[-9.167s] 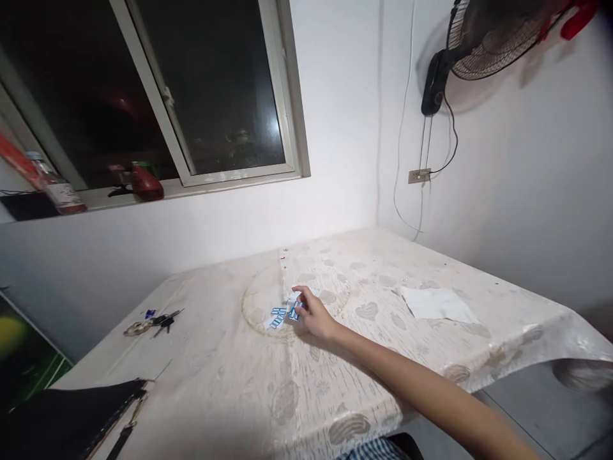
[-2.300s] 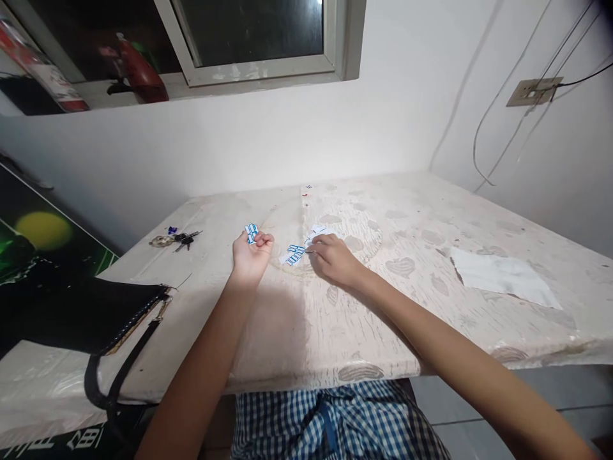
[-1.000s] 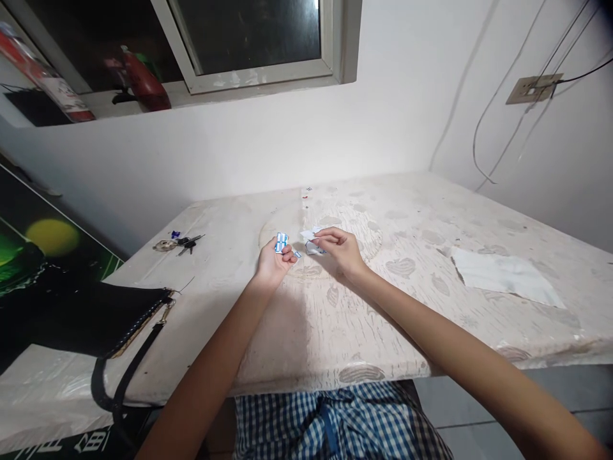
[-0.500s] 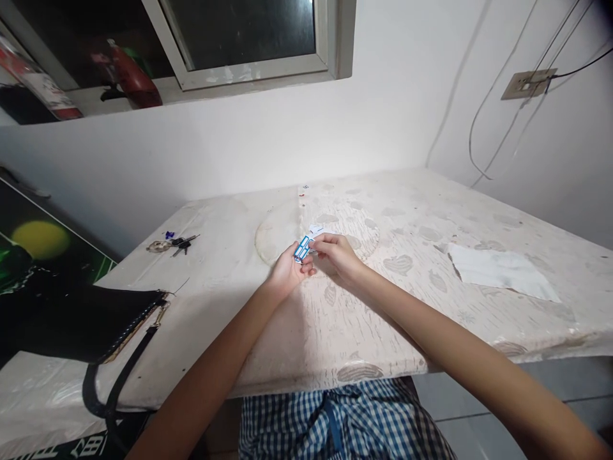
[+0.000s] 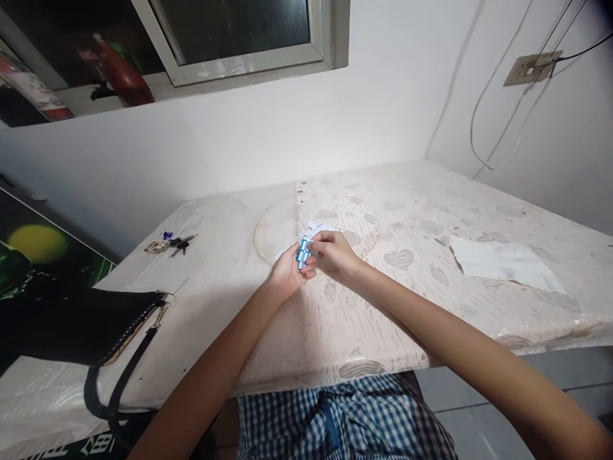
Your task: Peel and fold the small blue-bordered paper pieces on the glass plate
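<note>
Blue-bordered labels (image 5: 303, 254) in left grip (image 5: 286, 273), right grip (image 5: 336, 253) at edge.

I have keys (image 5: 180, 244) on the table (image 5: 402, 313) at centre left, behind a bag (image 5: 81, 322). Paper slips (image 5: 316, 227) lie mid-frame behind the right hand (image 5: 336, 254), a sheet (image 5: 502, 263) farther right.

The single view comes from a camera worn on the person's head, above the near edge of the table (image 5: 354, 322); it faces forward and down, with the left forearm (image 5: 220, 348) and right forearm (image 5: 440, 322) running in from below; the left hand (image 5: 287, 273) and right hand (image 5: 336, 252) sit near mid-frame, looking small; the wide field spans from the checked cloth (image 5: 287, 418) at the lap to the window (image 5: 239, 32) and wall socket (image 5: 531, 68) beyond.
</note>
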Available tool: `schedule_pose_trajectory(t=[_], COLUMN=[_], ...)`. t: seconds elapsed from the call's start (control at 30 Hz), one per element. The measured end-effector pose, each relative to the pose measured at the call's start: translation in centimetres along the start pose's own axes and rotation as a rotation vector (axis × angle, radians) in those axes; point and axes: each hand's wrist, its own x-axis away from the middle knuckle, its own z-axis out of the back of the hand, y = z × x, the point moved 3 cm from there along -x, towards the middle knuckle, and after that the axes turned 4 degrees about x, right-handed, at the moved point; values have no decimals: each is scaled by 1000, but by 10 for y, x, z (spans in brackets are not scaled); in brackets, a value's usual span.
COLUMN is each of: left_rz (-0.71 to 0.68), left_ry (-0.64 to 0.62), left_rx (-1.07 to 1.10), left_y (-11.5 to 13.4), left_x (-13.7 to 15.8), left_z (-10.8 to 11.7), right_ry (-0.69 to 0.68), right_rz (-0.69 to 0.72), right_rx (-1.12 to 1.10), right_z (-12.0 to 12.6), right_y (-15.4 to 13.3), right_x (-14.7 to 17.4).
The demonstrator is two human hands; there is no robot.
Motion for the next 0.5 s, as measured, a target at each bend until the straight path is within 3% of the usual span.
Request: schedule_pose_trajectory(t=[0.1, 0.3, 0.5], left_rz=[27, 32, 37], left_ry=[22, 164, 165], left_rx=[11, 5, 40], left_y=[-1, -5, -5], left_x=[0, -1, 0], left_z=[0, -2, -6], right_ry=[-25, -141, -139], right_rz=[-7, -149, -132], right_rx=[-9, -134, -58], right_z=[-1, -4, -3], right_y=[-1, 3, 6], right_x=[0, 5, 4])
